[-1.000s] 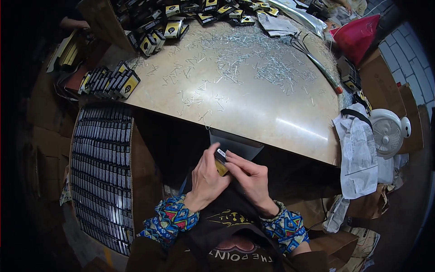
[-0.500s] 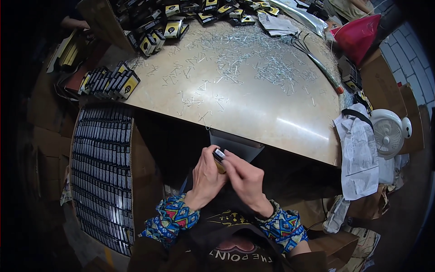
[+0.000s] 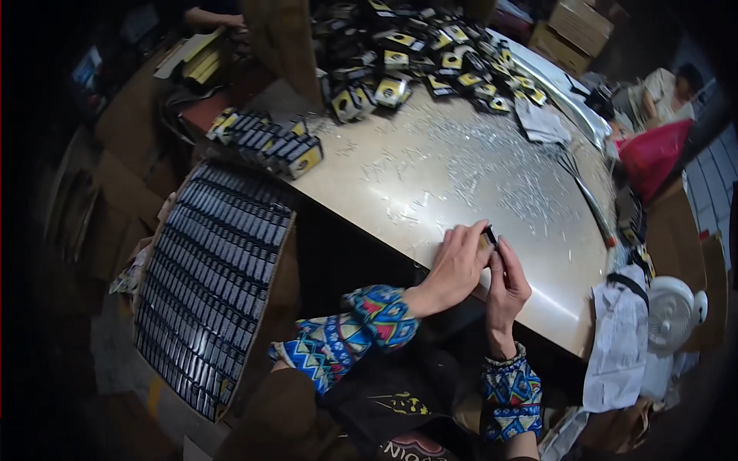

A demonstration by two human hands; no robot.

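Observation:
Both hands are together over the table's near edge, around a small black-and-yellow box. My left hand has its fingers curled about the box from the left. The fingers and thumb of my right hand pinch it from the right. Most of the box is hidden behind the fingers, so I cannot tell whether its end is open. Beyond the hands, many thin bent metal wire pieces lie scattered across the pale tabletop.
A large carton packed with rows of similar boxes stands at left. A row of boxes lines the table's left edge; a loose pile lies at the back. Papers and a white fan are at right. Another person sits far right.
Both hands, with the small box between them, have moved forward and right, from in front of my body to over the table edge. The whole view has shifted too.

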